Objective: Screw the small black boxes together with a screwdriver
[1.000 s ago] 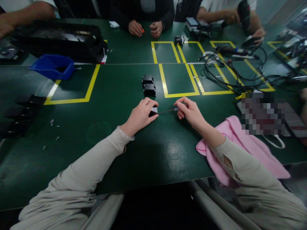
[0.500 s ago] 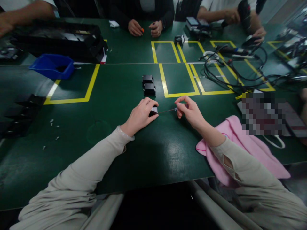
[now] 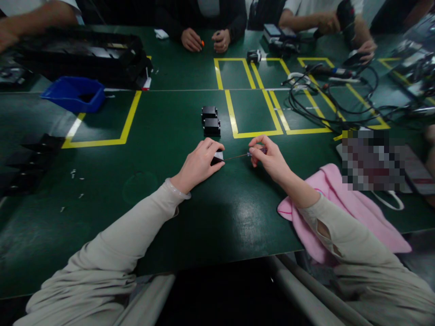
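My left hand [image 3: 199, 164] is closed over a small black block [image 3: 218, 158] that rests on the green table [image 3: 204, 217]; only the block's pale right face shows. My right hand [image 3: 270, 158] pinches the handle of a thin screwdriver [image 3: 243, 155]. Its shaft lies nearly level and its tip meets the block's right side. Two more small black blocks [image 3: 211, 120] stand one behind the other just beyond my hands.
A pink cloth [image 3: 353, 213] lies under my right forearm. A blue bin [image 3: 73, 94] and a black tray [image 3: 84, 54] sit at the far left, tangled cables [image 3: 326, 102] at the far right. Loose screws [image 3: 76, 181] dot the left. Other people's hands [image 3: 205, 40] rest along the far edge.
My right hand's fingers have shifted slightly on the screwdriver handle, as if turning it. My left hand and the block have stayed put.
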Demonstrator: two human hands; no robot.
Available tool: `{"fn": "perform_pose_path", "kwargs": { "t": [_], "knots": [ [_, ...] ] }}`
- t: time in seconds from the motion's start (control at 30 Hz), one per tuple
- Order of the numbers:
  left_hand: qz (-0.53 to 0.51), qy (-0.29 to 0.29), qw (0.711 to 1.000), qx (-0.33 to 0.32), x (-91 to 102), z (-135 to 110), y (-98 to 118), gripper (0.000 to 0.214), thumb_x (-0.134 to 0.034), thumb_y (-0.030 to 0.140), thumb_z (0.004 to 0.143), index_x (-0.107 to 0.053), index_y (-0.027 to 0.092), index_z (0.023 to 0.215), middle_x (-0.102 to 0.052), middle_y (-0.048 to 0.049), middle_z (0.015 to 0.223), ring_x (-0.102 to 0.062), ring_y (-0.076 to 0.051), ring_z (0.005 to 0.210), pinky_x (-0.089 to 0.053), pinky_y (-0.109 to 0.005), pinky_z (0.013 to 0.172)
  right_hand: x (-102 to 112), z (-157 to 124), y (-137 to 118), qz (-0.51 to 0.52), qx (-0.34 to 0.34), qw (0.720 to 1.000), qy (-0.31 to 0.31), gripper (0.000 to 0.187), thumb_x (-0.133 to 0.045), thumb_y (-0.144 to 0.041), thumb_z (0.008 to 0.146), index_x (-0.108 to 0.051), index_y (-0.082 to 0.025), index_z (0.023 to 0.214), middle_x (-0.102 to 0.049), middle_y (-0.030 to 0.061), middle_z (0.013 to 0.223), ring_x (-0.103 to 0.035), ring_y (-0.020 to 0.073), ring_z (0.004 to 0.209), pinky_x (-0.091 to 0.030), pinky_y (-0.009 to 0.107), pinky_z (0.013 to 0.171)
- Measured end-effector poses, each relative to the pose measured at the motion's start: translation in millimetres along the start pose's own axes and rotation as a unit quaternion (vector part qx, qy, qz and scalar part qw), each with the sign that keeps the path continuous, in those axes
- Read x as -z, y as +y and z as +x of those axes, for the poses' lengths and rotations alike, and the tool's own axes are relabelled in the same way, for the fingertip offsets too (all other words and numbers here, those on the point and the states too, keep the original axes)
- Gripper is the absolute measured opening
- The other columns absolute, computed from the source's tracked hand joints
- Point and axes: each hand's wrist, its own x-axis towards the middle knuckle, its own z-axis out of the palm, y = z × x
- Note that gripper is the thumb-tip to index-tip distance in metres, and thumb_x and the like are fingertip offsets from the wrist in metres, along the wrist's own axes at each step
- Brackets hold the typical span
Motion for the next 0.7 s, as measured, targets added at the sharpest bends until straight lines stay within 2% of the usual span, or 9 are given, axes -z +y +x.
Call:
{"fn": "perform_pose_path", "kwargs": {
  "t": [0.17, 0.37, 0.57, 0.7],
  "knots": [
    [0.000, -0.003, 1.000, 0.002, 0.3, -0.1, 0.5, 0.035, -0.070, 0.024, 0.091, -0.054, 0.020, 0.121, -0.059, -0.0084, 0.120, -0.060, -0.025, 0.110, -0.056, -0.039, 0.089, -1.5, 0.1, 0.2, 0.022, -0.004, 1.000, 0.000, 0.022, -0.064, -0.041, 0.095, -0.052, -0.023, 0.089, -0.044, -0.0125, 0.046, -0.044, 0.0085, 0.040, -0.039, 0.025, 0.047],
    [0.004, -0.008, 1.000, 0.003, 0.4, -0.2, 0.4, 0.036, -0.070, 0.025, 0.092, -0.053, 0.020, 0.123, -0.059, -0.0088, 0.121, -0.059, -0.026, 0.111, -0.056, -0.039, 0.089, -1.3, -0.4, -0.3, 0.000, 0.007, 1.000, 0.007, 0.021, -0.072, -0.033, 0.088, -0.055, -0.023, 0.092, -0.052, -0.0106, 0.053, -0.050, 0.0084, 0.045, -0.039, 0.025, 0.050],
    [-0.008, -0.007, 1.000, 0.004, 1.0, -0.2, 0.0, 0.034, -0.069, 0.025, 0.092, -0.054, 0.020, 0.122, -0.059, -0.0086, 0.120, -0.059, -0.026, 0.109, -0.056, -0.039, 0.087, -1.5, 0.4, 1.7, 0.025, -0.010, 1.000, 0.010, 0.023, -0.067, -0.042, 0.093, -0.053, -0.023, 0.090, -0.042, -0.0134, 0.046, -0.043, 0.0084, 0.039, -0.037, 0.025, 0.045],
    [-0.005, -0.005, 1.000, 0.004, 0.9, -0.2, 0.7, 0.033, -0.068, 0.024, 0.092, -0.053, 0.020, 0.122, -0.059, -0.0086, 0.120, -0.059, -0.025, 0.109, -0.056, -0.039, 0.088, -0.6, 0.2, 2.2, 0.014, 0.001, 1.000, 0.004, 0.023, -0.073, -0.036, 0.089, -0.054, -0.023, 0.094, -0.049, -0.0116, 0.053, -0.048, 0.0081, 0.045, -0.039, 0.025, 0.049]
  ]
}}
